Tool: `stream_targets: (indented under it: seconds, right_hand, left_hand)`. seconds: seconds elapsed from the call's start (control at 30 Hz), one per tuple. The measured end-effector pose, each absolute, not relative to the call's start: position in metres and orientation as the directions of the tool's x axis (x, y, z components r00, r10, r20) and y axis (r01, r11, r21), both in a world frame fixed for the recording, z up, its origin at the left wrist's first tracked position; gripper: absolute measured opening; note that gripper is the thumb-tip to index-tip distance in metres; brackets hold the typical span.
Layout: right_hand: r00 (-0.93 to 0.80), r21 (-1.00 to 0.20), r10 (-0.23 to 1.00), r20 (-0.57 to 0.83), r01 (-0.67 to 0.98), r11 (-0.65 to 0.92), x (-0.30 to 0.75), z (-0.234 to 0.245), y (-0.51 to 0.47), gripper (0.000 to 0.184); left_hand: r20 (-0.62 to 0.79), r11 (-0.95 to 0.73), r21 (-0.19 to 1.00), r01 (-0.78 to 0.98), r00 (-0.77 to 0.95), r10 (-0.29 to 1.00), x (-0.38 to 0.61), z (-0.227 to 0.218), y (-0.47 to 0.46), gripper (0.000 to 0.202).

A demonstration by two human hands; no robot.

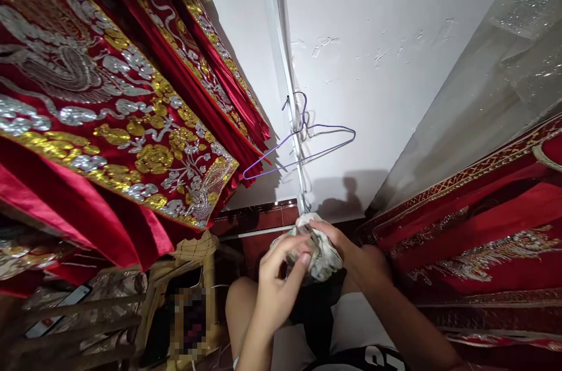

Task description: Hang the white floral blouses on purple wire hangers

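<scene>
1. Head view: pale wall (364, 20) ahead, peeling in patches; white pole (277, 26) runs down it.
2. Left side: red embroidered cloth (153, 157), heavy with gold and silver work, hanging in layers. Lower corner sits just over a bamboo frame (208, 265); sequins or thread could catch on the bamboo if the cloth gets pulled.
3. Right side: red panel (474, 242), also embroidered, near the right forearm. An elbow swung wide might brush the raised work and snag it.
4. Purple hanger (304, 124) hangs at the pole, tilted, carrying no garment. Hook seat too small to judge; a knock to the pole might dislodge it.
5. White printed cloth (324, 265), greenish pattern, bunched up between the two hands above the lap, near the knees. Loose folds likely to slump or unroll towards the red floor (266, 242) if support slackens.
6. Right hand (336, 239) grips the far side of the bundle, thumb on top. Seems the main hold, so a drop would most likely start here.
7. Left hand (281, 271) curls over the near side, thumb and forefinger close together. Pinching or merely touching: cannot tell. Fingers could tangle in the folds.
</scene>
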State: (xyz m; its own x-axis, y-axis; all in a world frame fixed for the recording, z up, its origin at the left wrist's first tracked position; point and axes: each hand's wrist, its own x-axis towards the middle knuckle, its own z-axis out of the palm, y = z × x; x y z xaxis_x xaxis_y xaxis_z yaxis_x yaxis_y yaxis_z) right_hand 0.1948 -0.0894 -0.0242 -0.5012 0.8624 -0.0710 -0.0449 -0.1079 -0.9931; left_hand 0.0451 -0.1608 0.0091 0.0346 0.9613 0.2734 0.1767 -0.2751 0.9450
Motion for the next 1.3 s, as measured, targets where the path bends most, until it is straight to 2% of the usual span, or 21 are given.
stream_targets:
  seconds: [0.07,0.1,0.17,0.23,0.3,0.37,0.43,0.53,0.63,0.77,0.87,1.03,1.1,1.2,1.23,1.3]
  right_hand:
    - [-0.629,-0.988,0.769,-0.111,-0.012,-0.151,0.200,-0.010,-0.082,0.036]
    - [-0.716,-0.988,0.686,-0.130,0.033,-0.152,0.205,0.000,-0.079,0.032]
    - [-0.852,-0.991,0.507,-0.131,0.107,-0.078,0.216,0.021,-0.071,0.021]
    - [-0.899,-0.987,0.428,-0.094,0.141,0.080,0.229,0.041,-0.061,0.006]
    - [-0.851,-0.946,0.525,-0.024,0.189,0.264,0.241,0.053,-0.044,0.015]
    - [-0.703,-0.879,0.706,0.083,0.281,0.384,0.248,0.052,-0.021,0.029]
    - [-0.505,-0.857,0.844,0.180,0.341,0.387,0.249,0.040,0.003,0.043]
    - [-0.360,-0.892,0.914,0.187,0.329,0.311,0.241,0.016,0.031,0.054]
    - [-0.340,-0.892,0.918,0.203,0.324,0.317,0.239,-0.002,0.041,0.045]
    - [-0.359,-0.839,0.899,0.250,0.383,0.386,0.257,-0.011,0.033,0.025]
    - [-0.355,-0.794,0.894,0.275,0.440,0.419,0.279,-0.011,0.021,0.024]
    - [-0.300,-0.784,0.913,0.277,0.478,0.395,0.302,0.001,0.008,0.020]
    - [-0.326,-0.801,0.906,0.269,0.448,0.398,0.302,0.005,0.003,0.018]
    - [-0.392,-0.825,0.886,0.246,0.394,0.404,0.296,0.007,-0.009,0.022]
    - [-0.406,-0.832,0.881,0.242,0.380,0.404,0.294,0.008,-0.013,0.025]
    - [-0.416,-0.839,0.875,0.248,0.359,0.408,0.293,0.009,-0.021,0.030]
  left_hand:
    - [0.343,-0.326,0.916,0.234,-0.035,0.939,0.033,0.009,-0.150,0.036]
    - [0.335,-0.328,0.910,0.252,0.015,0.942,0.027,0.007,-0.145,0.041]
    - [0.222,-0.274,0.923,0.269,0.208,0.953,0.016,-0.003,-0.136,0.045]
    - [0.055,-0.176,0.935,0.309,0.364,0.930,0.006,-0.019,-0.132,0.053]
    - [-0.070,-0.109,0.921,0.375,0.433,0.899,-0.003,-0.034,-0.134,0.057]
    - [-0.132,-0.097,0.887,0.451,0.451,0.883,-0.013,-0.040,-0.138,0.049]
    - [-0.185,-0.093,0.841,0.534,0.443,0.877,-0.023,-0.035,-0.143,0.042]
    - [-0.249,-0.083,0.755,0.651,0.402,0.881,-0.034,-0.015,-0.148,0.041]
    - [-0.262,-0.112,0.660,0.743,0.367,0.893,-0.039,0.004,-0.150,0.039]
    - [-0.297,-0.065,0.424,0.903,0.206,0.932,-0.049,0.015,-0.139,0.028]
    - [-0.227,-0.028,0.309,0.951,0.102,0.969,-0.061,0.022,-0.117,0.016]
    - [0.151,-0.195,0.332,0.923,0.152,0.977,-0.066,0.055,-0.073,0.014]
    - [0.266,-0.245,0.365,0.898,0.151,0.952,-0.060,0.070,-0.057,0.019]
    - [0.400,-0.327,0.506,0.798,0.119,0.909,-0.047,0.083,-0.038,0.021]
    - [0.423,-0.356,0.560,0.748,0.111,0.899,-0.042,0.084,-0.033,0.022]
    - [0.433,-0.388,0.621,0.681,0.115,0.894,-0.037,0.083,-0.026,0.037]
